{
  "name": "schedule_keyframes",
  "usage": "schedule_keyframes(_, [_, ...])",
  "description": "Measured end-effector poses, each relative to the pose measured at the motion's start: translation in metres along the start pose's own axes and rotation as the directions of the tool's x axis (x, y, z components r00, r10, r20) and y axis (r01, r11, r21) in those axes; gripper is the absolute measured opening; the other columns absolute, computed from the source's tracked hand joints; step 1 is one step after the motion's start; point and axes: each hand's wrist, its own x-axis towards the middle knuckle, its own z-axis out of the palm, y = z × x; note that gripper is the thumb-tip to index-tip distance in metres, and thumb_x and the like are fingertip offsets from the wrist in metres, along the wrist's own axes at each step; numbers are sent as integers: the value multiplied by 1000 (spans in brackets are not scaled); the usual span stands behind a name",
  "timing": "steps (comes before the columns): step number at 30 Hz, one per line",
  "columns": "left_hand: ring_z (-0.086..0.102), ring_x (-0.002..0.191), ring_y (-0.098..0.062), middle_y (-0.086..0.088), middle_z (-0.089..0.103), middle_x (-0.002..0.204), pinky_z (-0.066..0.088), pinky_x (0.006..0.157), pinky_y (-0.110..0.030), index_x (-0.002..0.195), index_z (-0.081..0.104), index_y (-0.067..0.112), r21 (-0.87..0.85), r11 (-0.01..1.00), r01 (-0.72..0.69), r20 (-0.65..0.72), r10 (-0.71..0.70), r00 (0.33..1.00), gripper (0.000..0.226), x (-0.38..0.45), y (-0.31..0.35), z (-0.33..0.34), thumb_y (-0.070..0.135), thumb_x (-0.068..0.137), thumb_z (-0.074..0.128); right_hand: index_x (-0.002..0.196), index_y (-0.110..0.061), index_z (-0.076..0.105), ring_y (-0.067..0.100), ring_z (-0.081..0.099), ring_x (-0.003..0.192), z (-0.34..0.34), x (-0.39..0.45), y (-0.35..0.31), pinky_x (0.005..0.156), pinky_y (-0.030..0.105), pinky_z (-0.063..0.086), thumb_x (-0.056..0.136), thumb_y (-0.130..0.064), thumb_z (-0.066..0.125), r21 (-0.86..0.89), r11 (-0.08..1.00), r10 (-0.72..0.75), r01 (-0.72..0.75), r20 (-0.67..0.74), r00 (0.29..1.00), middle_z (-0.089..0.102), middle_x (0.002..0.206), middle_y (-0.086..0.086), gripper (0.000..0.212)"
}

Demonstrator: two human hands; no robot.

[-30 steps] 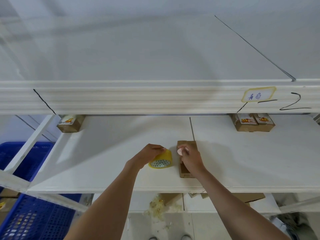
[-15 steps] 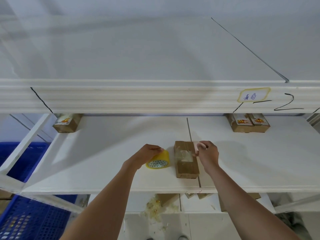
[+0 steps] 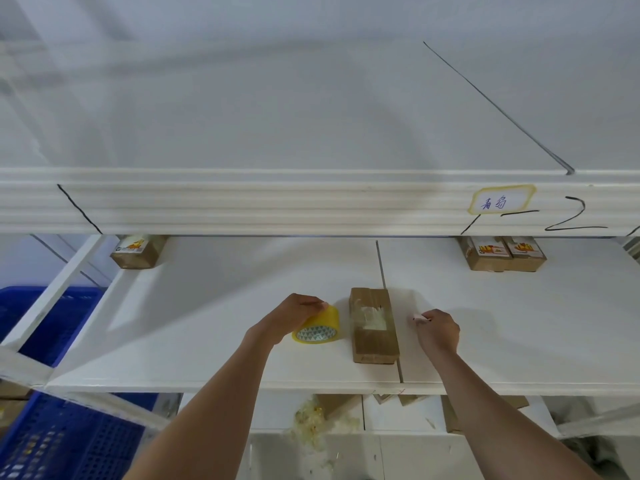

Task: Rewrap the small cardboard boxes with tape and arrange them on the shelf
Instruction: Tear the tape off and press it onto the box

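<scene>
While the left hand (image 3: 294, 315) grips the yellow tape roll (image 3: 317, 327) from above on the white shelf (image 3: 207, 306), the right hand (image 3: 438, 329) rests at 3 o'clock of the box (image 3: 373, 325), fingers curled round a small pale item too small to identify. Between the hands, the box lies flat near the shelf's front edge, a patch of clear tape on its top. At 10 o'clock, far back, sits another box (image 3: 138, 251); at 1 o'clock a pair of boxes (image 3: 504, 254) sits side by side. A blue crate (image 3: 62, 441) shows at 8 o'clock below.
</scene>
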Motion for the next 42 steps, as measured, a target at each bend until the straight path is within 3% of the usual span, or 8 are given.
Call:
schedule_keyframes(4, [66, 107, -25, -2, 69, 115, 53, 101, -44, 110, 74, 27, 15, 1000, -2, -1, 2, 1000, 18, -1, 1, 0, 33, 99, 61, 101, -6, 68, 30, 62, 96, 3, -5, -9, 78, 33, 48, 92, -34, 66, -256, 967, -6, -5, -45, 999, 66, 103, 13, 29])
schedule_keyframes(7, [66, 106, -24, -2, 69, 114, 53, 100, -43, 108, 74, 27, 26, 1000, -11, 0, 11, 1000, 17, -2, 3, 1, 32, 100, 60, 123, -11, 63, 31, 56, 115, 3, -20, -37, 94, 41, 47, 95, -25, 64, -229, 959, -197, 167, -118, 973, 60, 123, 13, 32])
schedule_keyframes(12, [65, 106, -23, 0, 69, 114, 53, 101, -44, 109, 74, 30, 73, 997, 1, 5, -1, 1000, 19, -4, 5, 2, 34, 100, 58, 121, -24, 69, 22, 45, 122, 15, -47, -95, 105, 31, 40, 98, -16, 56, -93, 784, -560, 614, 321, 764, 54, 126, 2, 28])
schedule_keyframes(16, [66, 104, -23, -1, 71, 109, 53, 101, -43, 107, 75, 30, 103, 995, 7, 10, -8, 1000, 17, -6, 8, 1, 36, 98, 60, 137, -24, 59, 29, 35, 133, 23, -57, -114, 113, 39, 32, 103, -27, 47, -310, 684, -396, 661, 603, 693, 40, 139, 8, 36])
schedule_keyframes(28, [64, 105, -20, -2, 67, 118, 52, 94, -33, 114, 71, 30, 232, 972, 43, 20, -49, 999, 23, -7, 16, 0, 37, 99, 55, 137, -15, 56, 35, 38, 131, 37, -47, -121, 112, 42, 38, 97, -32, 58, -474, 650, -259, 594, 598, 759, 38, 140, 14, 43])
schedule_keyframes(33, [59, 114, -25, 1, 60, 134, 47, 104, -48, 113, 65, 45, 541, 841, -19, -7, 27, 1000, 30, 4, 36, 7, 35, 97, 41, 129, -18, 64, 33, 38, 132, 38, -45, -120, 114, 41, 34, 100, -35, 55, -425, 656, -306, 624, 606, 734, 46, 136, 12, 35])
schedule_keyframes(38, [54, 123, -29, 1, 58, 132, 43, 105, -52, 128, 64, 28, 766, 642, -17, 76, -64, 995, 40, 17, 45, 26, 25, 104, 32, 132, -18, 63, 32, 39, 131, 35, -45, -119, 113, 39, 34, 99, -39, 57, -427, 662, -303, 616, 600, 741, 44, 134, 11, 39])
schedule_keyframes(42, [57, 101, -25, -4, 62, 111, 47, 94, -44, 112, 66, 20, 800, 599, 22, 18, -60, 998, 36, 24, 46, 36, 35, 101, 36, 131, -20, 61, 33, 41, 132, 35, -42, -116, 111, 40, 40, 100, -27, 58, -421, 666, -308, 616, 597, 741, 42, 135, 10, 32])
